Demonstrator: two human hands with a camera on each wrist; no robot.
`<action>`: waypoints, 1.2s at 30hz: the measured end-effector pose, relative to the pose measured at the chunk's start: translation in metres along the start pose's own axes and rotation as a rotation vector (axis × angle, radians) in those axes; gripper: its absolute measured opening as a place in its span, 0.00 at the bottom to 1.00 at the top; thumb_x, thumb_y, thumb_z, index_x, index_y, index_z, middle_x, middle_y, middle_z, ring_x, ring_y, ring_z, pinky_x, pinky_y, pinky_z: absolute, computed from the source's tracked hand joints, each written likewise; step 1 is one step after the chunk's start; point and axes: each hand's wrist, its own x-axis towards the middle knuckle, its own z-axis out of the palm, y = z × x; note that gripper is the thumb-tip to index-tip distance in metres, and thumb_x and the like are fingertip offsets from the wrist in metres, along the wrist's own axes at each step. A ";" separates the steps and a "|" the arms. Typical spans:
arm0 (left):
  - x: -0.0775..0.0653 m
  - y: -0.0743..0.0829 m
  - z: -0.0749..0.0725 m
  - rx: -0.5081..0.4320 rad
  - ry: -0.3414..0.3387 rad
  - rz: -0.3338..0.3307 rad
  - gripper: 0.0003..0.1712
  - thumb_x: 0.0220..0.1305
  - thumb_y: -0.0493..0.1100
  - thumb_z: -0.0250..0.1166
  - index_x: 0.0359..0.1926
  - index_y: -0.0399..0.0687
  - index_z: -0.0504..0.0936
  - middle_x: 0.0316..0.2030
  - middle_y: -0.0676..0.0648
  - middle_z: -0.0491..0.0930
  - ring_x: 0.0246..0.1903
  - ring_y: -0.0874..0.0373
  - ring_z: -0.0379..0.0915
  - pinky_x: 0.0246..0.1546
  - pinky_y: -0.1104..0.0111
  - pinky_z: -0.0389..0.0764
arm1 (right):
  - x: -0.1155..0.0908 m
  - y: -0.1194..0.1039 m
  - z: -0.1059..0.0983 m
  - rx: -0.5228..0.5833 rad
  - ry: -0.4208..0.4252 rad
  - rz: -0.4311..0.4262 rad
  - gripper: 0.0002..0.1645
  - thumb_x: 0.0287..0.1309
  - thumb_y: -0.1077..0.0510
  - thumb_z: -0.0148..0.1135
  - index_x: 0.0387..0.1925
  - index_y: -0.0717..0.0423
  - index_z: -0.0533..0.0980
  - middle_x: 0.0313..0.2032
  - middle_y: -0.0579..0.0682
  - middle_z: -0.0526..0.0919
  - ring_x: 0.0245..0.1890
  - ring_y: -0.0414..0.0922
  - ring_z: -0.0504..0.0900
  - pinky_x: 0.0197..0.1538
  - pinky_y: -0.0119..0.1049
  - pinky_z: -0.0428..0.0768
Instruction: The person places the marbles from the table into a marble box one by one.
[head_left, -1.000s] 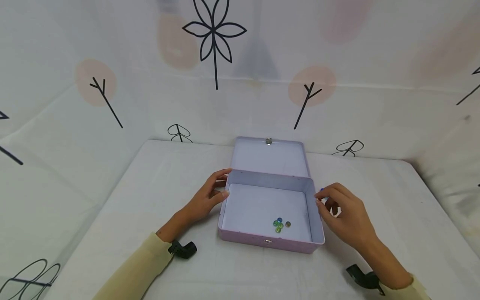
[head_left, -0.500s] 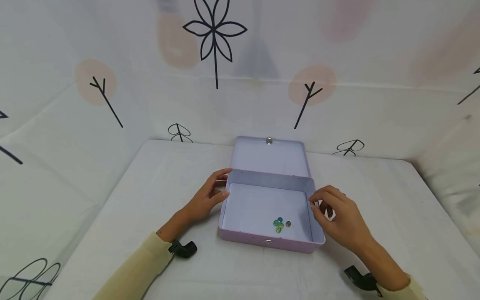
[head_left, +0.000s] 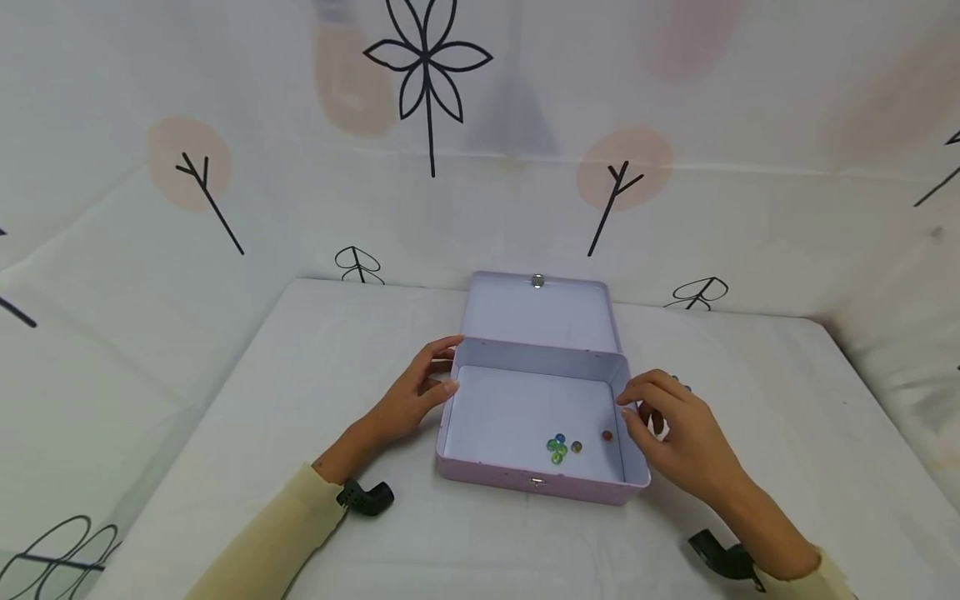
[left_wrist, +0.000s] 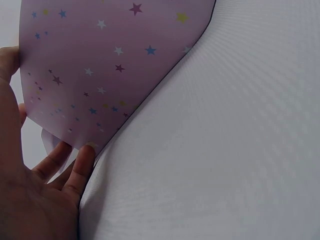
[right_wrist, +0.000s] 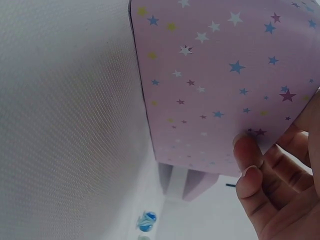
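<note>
A lilac tin box (head_left: 525, 492) lies on the white-covered table with its lid (head_left: 540, 312) folded back. Against the box's left side rests my left hand (head_left: 405, 398), the thumb at the rim and other fingers on the star-printed wall (left_wrist: 105, 70). My right hand (head_left: 678, 425) is at the right rim, thumb and index finger apart, with nothing visible between them. Inside the tin, a reddish-brown marble (head_left: 607, 436) sits near the right wall. To its left are a greyish-brown marble (head_left: 576, 447), a blue marble (head_left: 560, 438) and several green marbles (head_left: 557, 458).
Small blue marbles (head_left: 687, 388) show on the table just behind my right hand, mostly hidden by it. A blue-and-white marble (right_wrist: 146, 221) stands out in the right wrist view. Behind the table hangs a printed white cloth (head_left: 510, 225).
My right hand has moved left to the box rim. A reddish-brown marble now lies inside, where the floor was bare half a second ago. The left hand has stayed in place.
</note>
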 end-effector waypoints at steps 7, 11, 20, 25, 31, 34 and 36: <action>-0.001 0.008 0.000 -0.004 0.001 0.007 0.38 0.77 0.40 0.58 0.82 0.48 0.56 0.73 0.33 0.64 0.71 0.34 0.65 0.60 0.69 0.76 | -0.001 -0.001 -0.002 0.010 0.031 -0.019 0.22 0.51 0.77 0.74 0.42 0.52 0.84 0.45 0.40 0.81 0.31 0.34 0.74 0.32 0.22 0.72; -0.001 0.008 0.000 0.006 0.000 0.002 0.38 0.77 0.40 0.58 0.82 0.49 0.56 0.73 0.32 0.64 0.71 0.34 0.65 0.60 0.70 0.75 | 0.000 0.000 -0.003 0.005 0.042 -0.019 0.21 0.51 0.77 0.74 0.42 0.53 0.84 0.45 0.41 0.80 0.32 0.34 0.74 0.33 0.22 0.73; -0.001 0.007 -0.001 0.003 -0.006 0.005 0.37 0.77 0.39 0.57 0.82 0.47 0.56 0.73 0.31 0.64 0.71 0.32 0.65 0.59 0.69 0.75 | 0.001 0.005 -0.006 -0.029 0.082 0.010 0.20 0.50 0.78 0.73 0.41 0.55 0.84 0.44 0.43 0.81 0.31 0.35 0.73 0.32 0.21 0.73; -0.002 0.006 -0.001 0.003 -0.005 0.000 0.37 0.78 0.39 0.57 0.82 0.48 0.56 0.73 0.30 0.64 0.71 0.32 0.65 0.59 0.72 0.75 | 0.000 0.011 -0.005 -0.023 0.082 0.014 0.21 0.51 0.78 0.73 0.42 0.55 0.83 0.43 0.42 0.82 0.31 0.34 0.73 0.31 0.22 0.73; -0.001 0.002 -0.001 0.001 -0.009 0.025 0.37 0.78 0.40 0.57 0.82 0.47 0.56 0.72 0.31 0.64 0.70 0.32 0.66 0.58 0.72 0.76 | -0.001 0.015 -0.003 -0.051 0.077 0.039 0.21 0.53 0.77 0.72 0.44 0.54 0.82 0.41 0.42 0.82 0.31 0.35 0.74 0.32 0.21 0.73; -0.001 0.001 -0.001 0.005 -0.008 0.023 0.37 0.78 0.41 0.58 0.82 0.48 0.56 0.73 0.31 0.64 0.70 0.33 0.66 0.58 0.71 0.77 | -0.001 0.018 -0.003 -0.052 0.079 0.039 0.21 0.54 0.76 0.71 0.44 0.54 0.82 0.40 0.42 0.83 0.30 0.35 0.74 0.32 0.21 0.73; -0.001 0.003 -0.001 -0.004 -0.010 0.020 0.37 0.78 0.39 0.58 0.82 0.47 0.56 0.73 0.31 0.64 0.71 0.32 0.66 0.58 0.71 0.76 | -0.001 0.020 -0.003 -0.047 0.076 0.035 0.20 0.54 0.77 0.71 0.44 0.54 0.81 0.40 0.42 0.83 0.30 0.35 0.74 0.31 0.21 0.73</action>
